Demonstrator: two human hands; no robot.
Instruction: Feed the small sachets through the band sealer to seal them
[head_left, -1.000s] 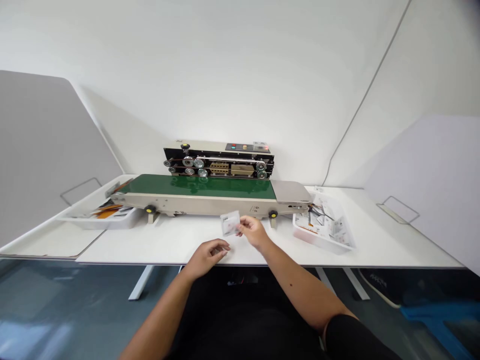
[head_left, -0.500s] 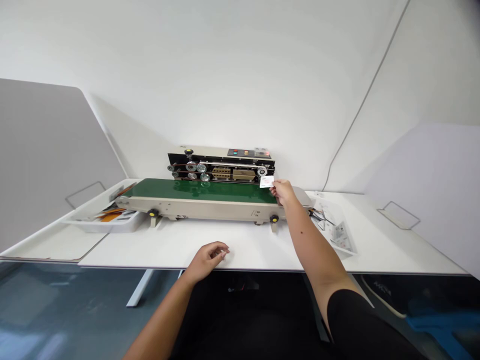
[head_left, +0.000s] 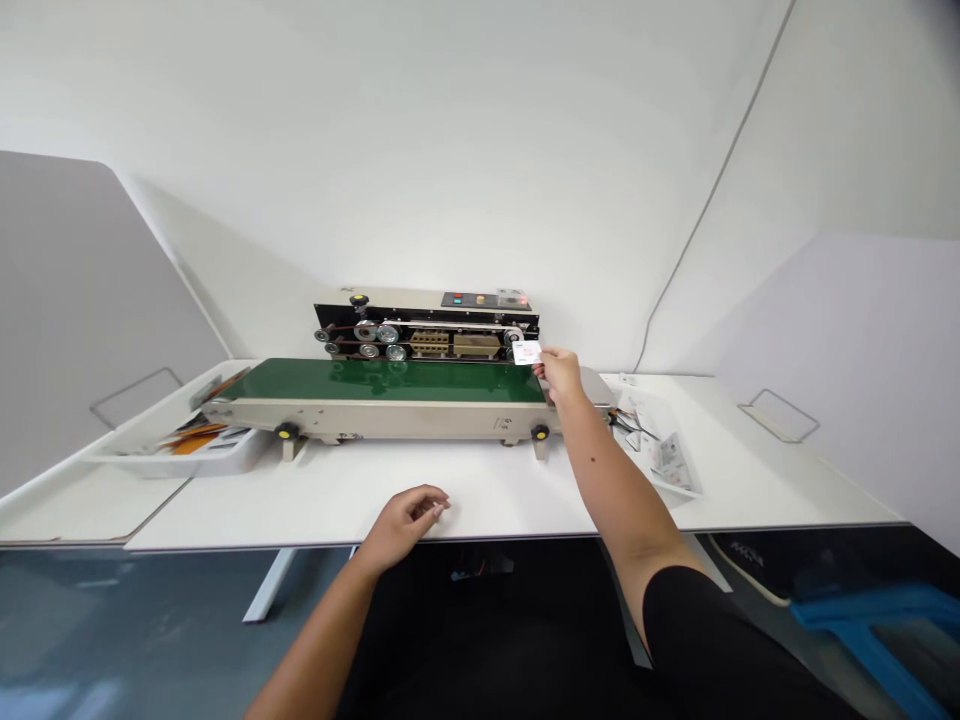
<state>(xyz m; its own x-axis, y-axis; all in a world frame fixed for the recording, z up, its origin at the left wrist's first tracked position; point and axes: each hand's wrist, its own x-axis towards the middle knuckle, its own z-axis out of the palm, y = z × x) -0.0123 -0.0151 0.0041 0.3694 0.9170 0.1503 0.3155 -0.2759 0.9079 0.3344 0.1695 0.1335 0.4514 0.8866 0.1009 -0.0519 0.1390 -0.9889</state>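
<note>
Right hand (head_left: 559, 375) moved up from table front to sealer (head_left: 450, 300); fingers pinch white packet (head_left: 526, 352) above belt (head_left: 375, 380) end, by rollers (head_left: 514, 335). Left hand (head_left: 405, 525) loosely curled, empty, at table edge (head_left: 510, 530). Risk: thin pinch slips, packet snags rollers.

You are at a small packaging station, more light workshop than office. A continuous band sealer (head_left: 427, 335) with a green conveyor belt (head_left: 375, 380) sits on a long white table (head_left: 360, 500), a white plastic tray (head_left: 660, 470) of printed sachets (head_left: 670, 458) lies beside it, and grey partition panels (head_left: 75, 300) stand before a plain white wall (head_left: 375, 150).
</note>
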